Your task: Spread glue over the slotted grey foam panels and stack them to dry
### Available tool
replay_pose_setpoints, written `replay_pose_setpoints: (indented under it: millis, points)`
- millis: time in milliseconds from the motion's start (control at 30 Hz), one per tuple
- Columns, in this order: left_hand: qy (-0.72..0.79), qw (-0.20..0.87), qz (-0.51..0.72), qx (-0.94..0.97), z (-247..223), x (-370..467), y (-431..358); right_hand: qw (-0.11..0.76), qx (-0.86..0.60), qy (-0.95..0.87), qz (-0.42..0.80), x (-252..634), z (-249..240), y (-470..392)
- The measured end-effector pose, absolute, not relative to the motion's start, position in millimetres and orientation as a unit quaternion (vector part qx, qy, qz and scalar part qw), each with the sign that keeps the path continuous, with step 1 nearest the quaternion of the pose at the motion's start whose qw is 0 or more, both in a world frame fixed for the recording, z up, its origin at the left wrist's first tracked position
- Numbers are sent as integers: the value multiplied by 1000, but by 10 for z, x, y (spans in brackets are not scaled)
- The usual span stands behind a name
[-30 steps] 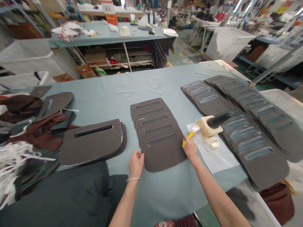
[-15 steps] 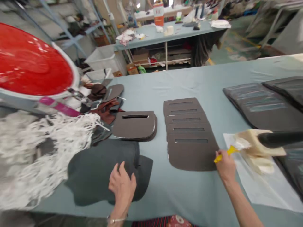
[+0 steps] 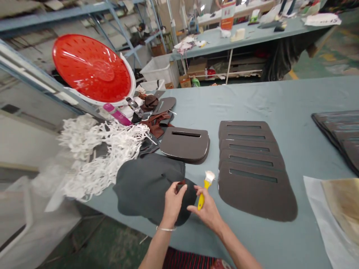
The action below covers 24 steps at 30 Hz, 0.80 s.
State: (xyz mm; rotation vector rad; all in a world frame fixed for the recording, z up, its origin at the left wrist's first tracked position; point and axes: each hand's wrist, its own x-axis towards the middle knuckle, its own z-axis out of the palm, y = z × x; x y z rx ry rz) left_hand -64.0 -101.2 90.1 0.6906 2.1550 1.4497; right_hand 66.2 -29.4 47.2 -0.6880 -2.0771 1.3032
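Observation:
My left hand (image 3: 174,200) pinches an edge of a dark piece (image 3: 148,186) with a small reddish-brown patch showing at the fingertips. Close by on its right, my right hand (image 3: 206,209) holds a yellow brush (image 3: 201,198) upright, its white-coated bristles pointing away from me. Its thumb and index finger are spread near the dark pieces. To the right lies a fanned row of brown slotted panels (image 3: 255,198). Beyond the dark pieces sits a small stack of brown slotted pieces (image 3: 185,145).
White stringy scraps (image 3: 112,164) and brown cloth scraps (image 3: 157,125) cover the table's left side. A red basin (image 3: 95,71) stands behind them. At the right are white paper (image 3: 316,209) and more stacked panels (image 3: 342,134). Another table (image 3: 213,45) is at the back.
The view has swung left. My right hand has moved with the brush from beside the slotted panels to the dark pieces, and my left hand has closed on an edge there.

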Motion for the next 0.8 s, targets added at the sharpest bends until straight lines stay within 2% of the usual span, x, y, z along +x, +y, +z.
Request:
replay_pose_setpoints:
  millis: [133,300,400,633,800]
  points:
    - [737,264,558,275,988,-560,-941,339,-311,-739,491,563,501,-358]
    - [807,132,504,279,1059,-770,-996,375,-357,-760,392,908,553,-86]
    - [815,113,450,348,1021,-789,-881,374,-389,-769,342,1345,571,189]
    - [705,113,265,648,446,44,-370,299,-501,-785,207,2795,193,902]
    - [682,55,153,713,209,621,-383,228,-548,-795,120,3336,27,1084]
